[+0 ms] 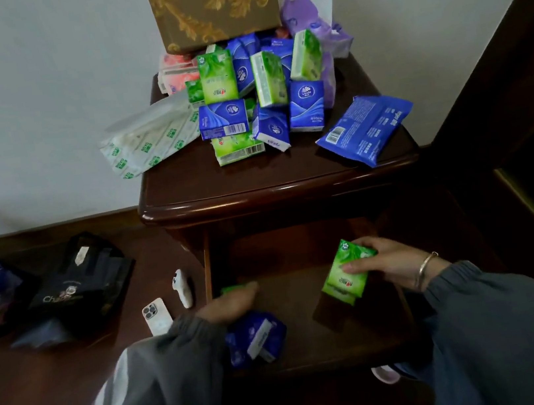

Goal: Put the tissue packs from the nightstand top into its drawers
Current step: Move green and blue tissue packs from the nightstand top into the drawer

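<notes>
A dark wooden nightstand (188,193) carries a heap of green and blue tissue packs (254,100) on its top, with a flat blue pack (365,128) at the right edge. Its drawer (292,288) is pulled open below. My right hand (389,263) grips a green tissue pack (347,273) inside the drawer. At the drawer's left side my left hand (228,303) lies over another green pack (233,288), which it mostly hides; whether it grips that pack I cannot tell. A blue pack (256,339) lies in the drawer just below that hand.
A gold-patterned box (216,8) leans on the wall behind the heap, with purple packs (311,19) and a white-green pack (152,139) beside it. On the floor at left lie a phone (156,316), a small white object (183,287) and dark bags (80,285).
</notes>
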Action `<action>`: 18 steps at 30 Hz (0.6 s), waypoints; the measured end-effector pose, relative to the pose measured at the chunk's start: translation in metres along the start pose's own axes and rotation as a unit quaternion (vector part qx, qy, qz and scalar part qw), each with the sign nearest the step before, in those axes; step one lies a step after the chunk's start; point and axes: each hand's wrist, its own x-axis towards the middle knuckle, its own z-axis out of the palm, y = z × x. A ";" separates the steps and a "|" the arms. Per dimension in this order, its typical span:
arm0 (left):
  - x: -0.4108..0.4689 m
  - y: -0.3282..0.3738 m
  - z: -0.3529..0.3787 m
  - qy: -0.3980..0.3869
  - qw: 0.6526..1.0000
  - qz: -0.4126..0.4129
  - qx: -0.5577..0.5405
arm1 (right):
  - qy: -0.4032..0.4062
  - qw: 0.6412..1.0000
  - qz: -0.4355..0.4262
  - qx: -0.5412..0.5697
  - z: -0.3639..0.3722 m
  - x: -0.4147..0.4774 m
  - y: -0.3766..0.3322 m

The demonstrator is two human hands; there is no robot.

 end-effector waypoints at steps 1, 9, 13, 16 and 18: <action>-0.002 0.004 -0.006 -0.019 0.999 -0.002 -0.047 | 0.000 1.000 -0.001 0.010 -0.001 0.001 0.000; 0.027 -0.003 0.010 -0.040 0.991 0.030 0.123 | 0.022 0.998 0.006 0.051 -0.008 0.008 0.005; 0.044 0.014 0.019 -0.131 0.923 0.035 0.359 | 0.032 0.998 0.015 0.061 -0.010 0.010 0.009; 0.056 0.024 0.027 -0.163 0.854 -0.005 0.494 | 0.037 0.997 0.019 0.068 -0.010 0.009 0.011; 0.062 0.024 0.035 -0.150 0.825 -0.017 0.544 | 0.038 0.996 0.021 0.074 -0.010 0.009 0.012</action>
